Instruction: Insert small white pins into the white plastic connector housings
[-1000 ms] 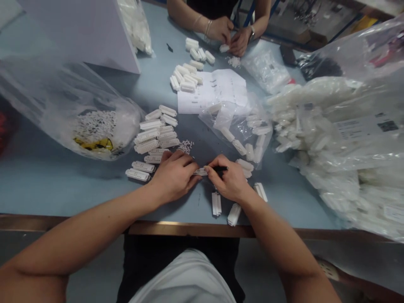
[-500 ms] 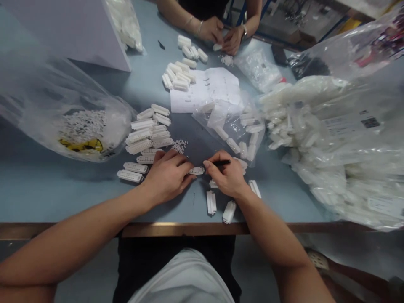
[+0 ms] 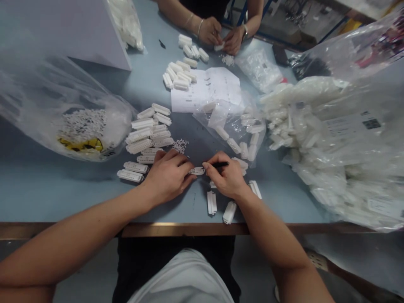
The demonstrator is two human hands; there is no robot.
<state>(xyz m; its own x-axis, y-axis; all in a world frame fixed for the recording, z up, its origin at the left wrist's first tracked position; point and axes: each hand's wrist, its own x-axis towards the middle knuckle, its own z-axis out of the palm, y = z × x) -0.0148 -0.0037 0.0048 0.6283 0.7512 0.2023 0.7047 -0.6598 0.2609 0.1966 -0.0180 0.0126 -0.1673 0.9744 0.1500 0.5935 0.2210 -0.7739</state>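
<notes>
My left hand (image 3: 168, 174) rests on the blue-grey table (image 3: 47, 189) and pinches the left end of a white plastic connector (image 3: 196, 171). Close against the connector's right end, my right hand (image 3: 225, 176) is closed around a thin black tool (image 3: 220, 164) whose tip points at the connector. A small heap of tiny white pieces (image 3: 180, 145) lies just beyond my left hand. Rows of white connectors (image 3: 148, 134) lie to the left, and a few loose ones (image 3: 211, 202) sit near the table's front edge under my right wrist.
A clear bag of small white parts (image 3: 82, 126) lies at the left, and large bags of white connectors (image 3: 331, 139) fill the right. A small open bag (image 3: 240, 130) and printed sheets (image 3: 205, 88) sit mid-table. Across the table another person's hands (image 3: 221, 35) handle a connector beside more connectors (image 3: 179, 75).
Nothing much has changed: both my hands stay on the connector, and the view has shifted slightly. The other person's hands keep working at the far edge.
</notes>
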